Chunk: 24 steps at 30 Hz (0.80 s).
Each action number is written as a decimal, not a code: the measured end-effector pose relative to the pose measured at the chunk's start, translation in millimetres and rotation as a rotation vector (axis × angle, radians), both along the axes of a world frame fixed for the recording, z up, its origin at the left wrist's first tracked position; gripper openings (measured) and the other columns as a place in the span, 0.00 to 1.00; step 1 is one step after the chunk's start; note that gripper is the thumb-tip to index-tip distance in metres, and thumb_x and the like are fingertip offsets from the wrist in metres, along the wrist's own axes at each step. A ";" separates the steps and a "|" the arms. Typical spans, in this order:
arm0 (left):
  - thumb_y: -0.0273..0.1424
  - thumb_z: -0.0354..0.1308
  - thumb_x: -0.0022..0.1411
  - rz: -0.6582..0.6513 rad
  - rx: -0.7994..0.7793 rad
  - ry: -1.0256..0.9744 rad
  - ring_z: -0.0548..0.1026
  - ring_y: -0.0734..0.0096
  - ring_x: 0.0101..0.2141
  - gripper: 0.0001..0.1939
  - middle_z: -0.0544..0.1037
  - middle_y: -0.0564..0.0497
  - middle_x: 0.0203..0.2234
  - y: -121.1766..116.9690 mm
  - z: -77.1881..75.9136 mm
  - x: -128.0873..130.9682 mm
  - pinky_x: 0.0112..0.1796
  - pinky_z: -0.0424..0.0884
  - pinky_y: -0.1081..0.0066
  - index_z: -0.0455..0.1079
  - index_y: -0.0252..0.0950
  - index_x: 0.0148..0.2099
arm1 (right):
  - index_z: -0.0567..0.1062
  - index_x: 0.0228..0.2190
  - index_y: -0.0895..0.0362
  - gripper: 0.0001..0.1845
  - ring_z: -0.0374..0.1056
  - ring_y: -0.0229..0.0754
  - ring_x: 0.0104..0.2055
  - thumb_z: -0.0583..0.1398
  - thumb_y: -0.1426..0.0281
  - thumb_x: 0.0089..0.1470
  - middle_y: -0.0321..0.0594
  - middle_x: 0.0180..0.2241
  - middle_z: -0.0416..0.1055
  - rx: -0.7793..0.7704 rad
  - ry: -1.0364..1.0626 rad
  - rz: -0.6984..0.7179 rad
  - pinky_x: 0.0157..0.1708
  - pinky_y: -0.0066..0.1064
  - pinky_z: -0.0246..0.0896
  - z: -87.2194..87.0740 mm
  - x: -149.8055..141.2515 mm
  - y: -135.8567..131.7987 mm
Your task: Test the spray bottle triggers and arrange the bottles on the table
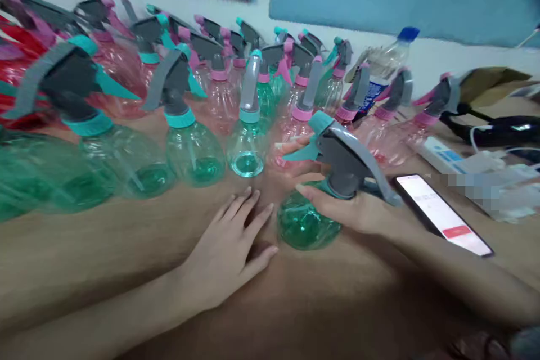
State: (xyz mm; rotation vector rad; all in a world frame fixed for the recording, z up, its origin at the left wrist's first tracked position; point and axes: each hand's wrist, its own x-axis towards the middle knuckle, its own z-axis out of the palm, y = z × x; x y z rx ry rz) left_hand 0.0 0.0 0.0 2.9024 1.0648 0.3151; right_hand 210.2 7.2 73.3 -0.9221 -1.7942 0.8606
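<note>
My right hand (341, 211) is wrapped round the neck of a green spray bottle (306, 222) with a grey and teal trigger head. The bottle sits low on the brown table (270, 304), slightly tilted, and its collar is partly behind my fingers. Flat on the table to its left lies my left hand (232, 247), fingers stretched out, holding nothing. Just beyond those fingertips stands another green spray bottle (247, 149). A third green spray bottle (194, 152) is to its left, with a little liquid at the bottom.
Several pink spray bottles (219, 98) crowd the back by the wall. On the right lie a lit phone (442, 214), a white power strip (447, 157) with cables, and a black object (502, 129). A blue-capped plastic bottle (390, 59) stands behind.
</note>
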 end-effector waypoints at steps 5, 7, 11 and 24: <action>0.46 0.48 0.67 -0.001 0.009 0.005 0.54 0.49 0.61 0.31 0.58 0.37 0.62 0.7 -1.4 -2.2 0.56 0.56 0.50 0.57 0.31 0.64 | 0.74 0.25 0.52 0.12 0.69 0.35 0.36 0.54 0.80 0.47 0.35 0.38 0.74 0.047 -0.006 -0.043 0.37 0.26 0.70 -0.6 0.3 0.6; 0.46 0.48 0.67 -0.007 0.014 0.006 0.54 0.49 0.61 0.31 0.58 0.36 0.62 1.2 -1.5 -2.2 0.56 0.56 0.50 0.57 0.31 0.63 | 0.75 0.31 0.52 0.15 0.70 0.37 0.38 0.54 0.80 0.47 0.35 0.38 0.74 0.036 -0.025 -0.026 0.39 0.29 0.71 -0.9 1.5 1.0; 0.46 0.48 0.66 -0.016 0.012 0.012 0.54 0.48 0.61 0.31 0.58 0.36 0.62 2.1 -1.8 -2.1 0.56 0.56 0.49 0.57 0.31 0.63 | 0.71 0.43 0.51 0.22 0.71 0.40 0.39 0.54 0.80 0.46 0.36 0.37 0.73 -0.023 -0.052 -0.042 0.40 0.32 0.71 -2.0 3.7 1.6; 0.45 0.49 0.66 0.008 -0.024 0.036 0.56 0.48 0.61 0.30 0.57 0.37 0.62 0.1 1.2 -1.1 0.56 0.56 0.48 0.57 0.32 0.64 | 0.64 0.49 0.53 0.27 0.72 0.34 0.39 0.55 0.83 0.47 0.39 0.51 0.68 -0.041 0.070 -0.013 0.41 0.25 0.70 -5.7 3.4 1.0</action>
